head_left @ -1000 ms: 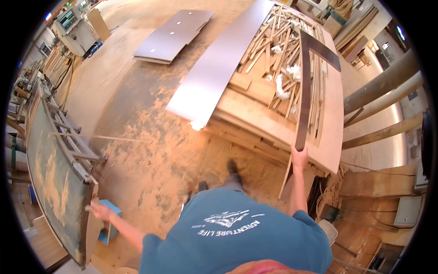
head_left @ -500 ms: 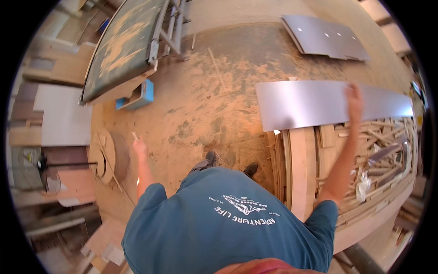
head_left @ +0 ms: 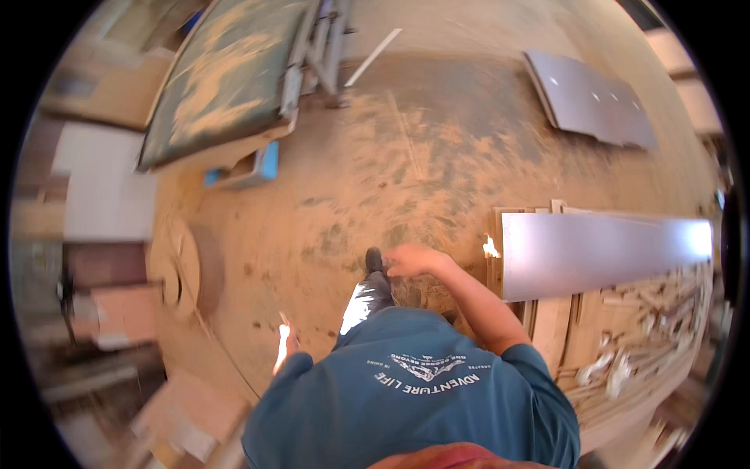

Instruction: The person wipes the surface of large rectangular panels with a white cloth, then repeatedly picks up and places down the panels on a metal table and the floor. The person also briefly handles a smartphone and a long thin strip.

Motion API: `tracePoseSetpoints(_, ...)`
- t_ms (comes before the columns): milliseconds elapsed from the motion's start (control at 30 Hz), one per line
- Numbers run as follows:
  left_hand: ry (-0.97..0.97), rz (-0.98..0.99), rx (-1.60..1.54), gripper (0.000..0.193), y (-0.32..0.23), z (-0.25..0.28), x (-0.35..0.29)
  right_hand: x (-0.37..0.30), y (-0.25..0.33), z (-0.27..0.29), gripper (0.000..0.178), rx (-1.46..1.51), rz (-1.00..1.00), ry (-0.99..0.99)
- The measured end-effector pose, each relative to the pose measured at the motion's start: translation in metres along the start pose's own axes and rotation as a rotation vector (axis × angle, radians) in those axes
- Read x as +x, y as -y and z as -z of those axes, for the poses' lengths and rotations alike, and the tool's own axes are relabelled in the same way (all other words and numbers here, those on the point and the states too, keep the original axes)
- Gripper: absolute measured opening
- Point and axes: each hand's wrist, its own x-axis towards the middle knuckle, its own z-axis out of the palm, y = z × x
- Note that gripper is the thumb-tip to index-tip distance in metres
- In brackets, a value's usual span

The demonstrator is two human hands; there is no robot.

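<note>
My left hand (head_left: 289,341) hangs low beside my body in a patch of bright light. Its fingers are closed, and a thin pale tip sticks out of them; what it is I cannot make out. In front of me, my right hand (head_left: 409,260) hangs over the dusty floor near my shoe (head_left: 374,259). Its fingers are loosely bent and apart, slightly blurred, with nothing seen in them. To the right, a long grey panel (head_left: 594,252) lies across a stack of wood strips (head_left: 656,313), apart from both hands.
A belt conveyor (head_left: 226,86) strewn with sawdust stands at the upper left, a blue box (head_left: 266,162) under its end. Another grey panel (head_left: 590,102) lies on the floor at the upper right. On the left are a round wooden spool (head_left: 183,266) and white boards (head_left: 109,187).
My right hand has left the long grey panel and swung left in front of me. That panel now appears lower in view. My left hand has come closer to my body.
</note>
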Motion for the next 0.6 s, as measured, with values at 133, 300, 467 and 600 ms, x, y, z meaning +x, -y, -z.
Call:
tracePoseSetpoints(133, 0.278, -0.046, 0.2, 0.025, -0.047, -0.054, 0.05, 0.029, -0.061, 0.039, 0.047, -0.045, -0.391, -0.269)
tracePoseSetpoints(300, 0.346, -0.197, 0.424, 0.02, -0.222, -0.065, 0.107, 0.073, -0.076, 0.07, 0.044, 0.09, -0.467, -0.266)
tracePoseSetpoints(467, 0.394, -0.53, 0.499, 0.021, -0.434, -0.153, 0.14, 0.095, -0.133, 0.12, 0.037, 0.163, -0.502, -0.311)
tracePoseSetpoints(600, 0.44, -0.562, 0.262, 0.019, -0.547, -0.179, 0.143, 0.153, -0.198, 0.163, 0.025, 0.257, -0.487, -0.399)
